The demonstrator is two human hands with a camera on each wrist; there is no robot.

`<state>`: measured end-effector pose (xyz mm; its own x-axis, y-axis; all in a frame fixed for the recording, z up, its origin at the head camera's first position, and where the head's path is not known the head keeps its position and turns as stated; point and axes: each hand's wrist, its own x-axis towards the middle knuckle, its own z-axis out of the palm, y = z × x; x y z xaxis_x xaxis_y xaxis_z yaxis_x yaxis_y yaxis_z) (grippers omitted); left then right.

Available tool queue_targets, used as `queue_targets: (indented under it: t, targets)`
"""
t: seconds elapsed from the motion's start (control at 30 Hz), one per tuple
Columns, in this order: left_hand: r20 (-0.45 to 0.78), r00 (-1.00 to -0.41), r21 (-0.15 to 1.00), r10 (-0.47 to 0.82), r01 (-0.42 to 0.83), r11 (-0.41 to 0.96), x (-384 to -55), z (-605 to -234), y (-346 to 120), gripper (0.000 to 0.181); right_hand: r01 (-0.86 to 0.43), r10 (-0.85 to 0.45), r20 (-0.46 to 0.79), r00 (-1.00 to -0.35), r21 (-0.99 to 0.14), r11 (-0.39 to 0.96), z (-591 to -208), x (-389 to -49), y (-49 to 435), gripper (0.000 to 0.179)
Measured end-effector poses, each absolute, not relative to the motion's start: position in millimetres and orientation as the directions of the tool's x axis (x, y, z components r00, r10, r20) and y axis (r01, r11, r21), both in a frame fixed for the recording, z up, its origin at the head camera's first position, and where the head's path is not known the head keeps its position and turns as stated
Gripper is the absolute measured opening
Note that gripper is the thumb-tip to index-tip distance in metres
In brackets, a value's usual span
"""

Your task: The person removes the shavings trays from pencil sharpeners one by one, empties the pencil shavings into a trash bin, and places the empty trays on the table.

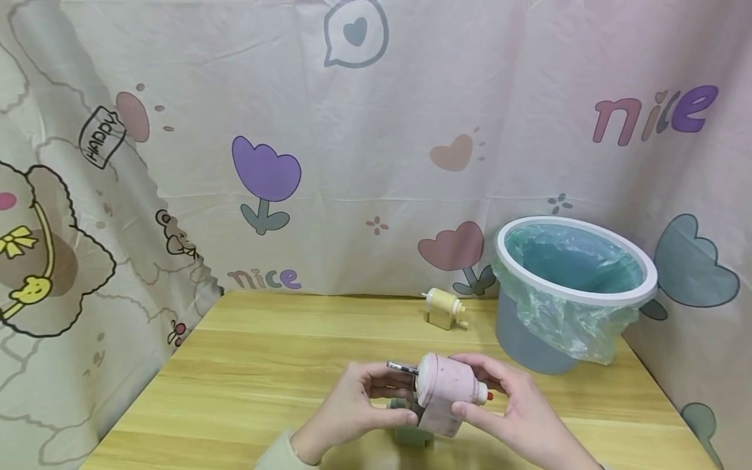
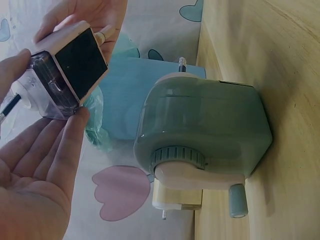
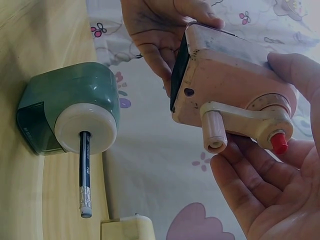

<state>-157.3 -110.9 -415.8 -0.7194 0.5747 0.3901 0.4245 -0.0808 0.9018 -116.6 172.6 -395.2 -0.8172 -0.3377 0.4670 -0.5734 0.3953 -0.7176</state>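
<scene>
Held up over the table, a pink pencil sharpener (image 1: 449, 391) is tilted, with a dark pencil (image 1: 402, 368) sticking out of its front. My left hand (image 1: 352, 405) grips it at the clear shavings drawer (image 2: 52, 85), thumb on one side and fingertips on the other. The body is gripped at the crank end by my right hand (image 1: 523, 405). Its crank handle (image 3: 230, 120) and a red tip (image 3: 279, 143) show in the right wrist view. Below the hands stands a green pencil sharpener (image 2: 200, 125), with another pencil (image 3: 85, 165) in its front.
A yellow pencil sharpener (image 1: 443, 309) stands near the back of the wooden table (image 1: 282, 352). At the back right is a bin (image 1: 534, 346) lined with a green plastic bag (image 1: 587, 326). A printed curtain (image 1: 364, 130) hangs behind the table and along its sides.
</scene>
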Motion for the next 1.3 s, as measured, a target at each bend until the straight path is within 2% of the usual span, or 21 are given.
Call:
queue_targets:
  t: [0.37,1.0,1.3]
  targets:
    - [0.363,-0.738,0.916,0.568,0.394,-0.073,-157.0,-416.3,-109.1,0.042,-0.556,-0.331,0.450,-0.830,-0.725,0.407,-394.2,-116.1,172.1,0.051]
    - [0.378,-0.735,0.907,0.563,0.416,-0.067,-156.1,-420.5,-107.9,0.040,-0.566,-0.334,0.461,-0.822,-0.722,0.396,-396.8,-115.7,167.0,0.052]
    - [0.359,-0.737,0.911,0.572,0.410,-0.043,-157.3,-420.2,-110.0,0.046,-0.547,-0.324,0.446,-0.834,-0.743,0.385,-397.2,-115.5,166.7,0.052]
